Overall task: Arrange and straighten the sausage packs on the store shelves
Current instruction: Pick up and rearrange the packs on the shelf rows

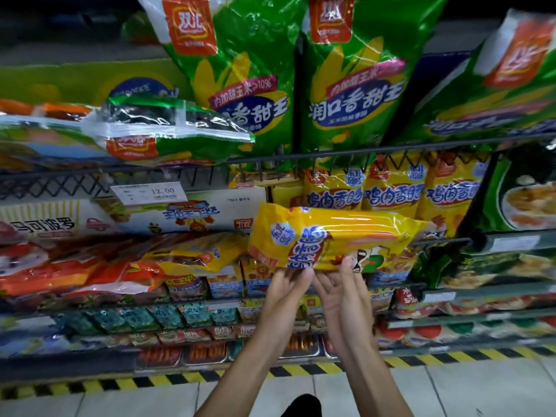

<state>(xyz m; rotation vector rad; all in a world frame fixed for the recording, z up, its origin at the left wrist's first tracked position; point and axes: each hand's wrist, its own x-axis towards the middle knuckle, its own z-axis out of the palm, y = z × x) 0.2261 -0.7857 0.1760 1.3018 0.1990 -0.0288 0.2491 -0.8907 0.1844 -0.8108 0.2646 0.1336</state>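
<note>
Head view: 2 hands under 1 yellow sausage pack, held sideways in front of the upright yellow packs on the middle shelf, probably to turn it upright and slot it into that row. Left hand and right hand side by side, fingertips curled up onto the pack's lower edge, propping it from below. Green corn-sausage bags standing above behind the wire rail, 1 flopped flat at left, likely needing straightening too.
</note>
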